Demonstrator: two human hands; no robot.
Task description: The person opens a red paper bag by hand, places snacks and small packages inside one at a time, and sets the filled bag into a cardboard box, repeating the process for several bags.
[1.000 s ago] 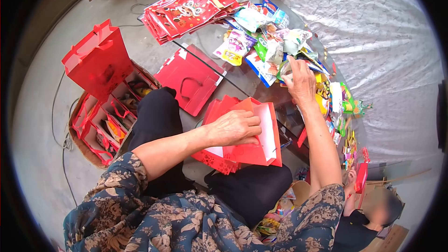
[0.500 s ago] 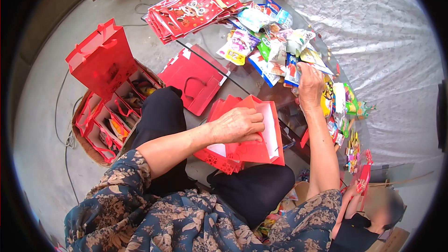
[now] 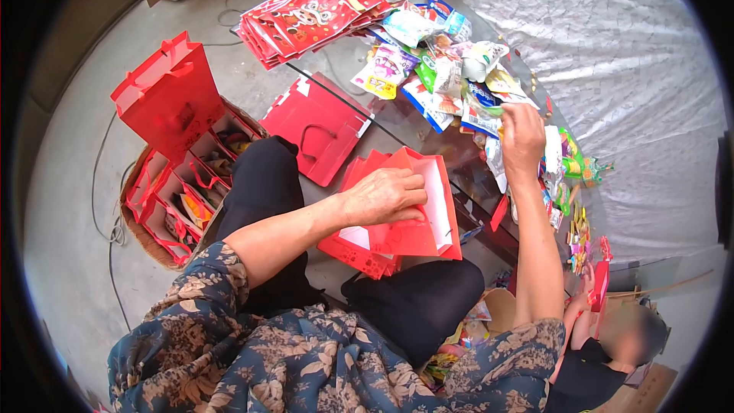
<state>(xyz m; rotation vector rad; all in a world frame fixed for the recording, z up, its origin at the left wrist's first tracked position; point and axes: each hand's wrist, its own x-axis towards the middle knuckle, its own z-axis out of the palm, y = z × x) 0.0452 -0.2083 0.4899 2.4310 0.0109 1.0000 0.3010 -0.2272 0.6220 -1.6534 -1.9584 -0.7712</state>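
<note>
My left hand (image 3: 386,197) is closed on the edge of an open red gift bag (image 3: 413,239), which lies tilted above my lap with its white inside showing. Other red bags sit under and beside it. Over the glass table, my right hand (image 3: 524,138) pinches a small green and clear packet (image 3: 483,109) at the edge of the snack pile. White, blue and green snack packets (image 3: 447,73) lie heaped just beyond that hand. A purple and yellow packet (image 3: 386,69) is at the pile's left side.
Flat red printed bags (image 3: 313,17) are stacked at the table's far left. A box of filled red bags (image 3: 172,203) stands on the floor at left, near a flat red bag (image 3: 317,128). Another person (image 3: 604,367) sits at lower right.
My right hand has shifted slightly right and down and now holds a green packet. The open red bag and my left hand have moved slightly.
</note>
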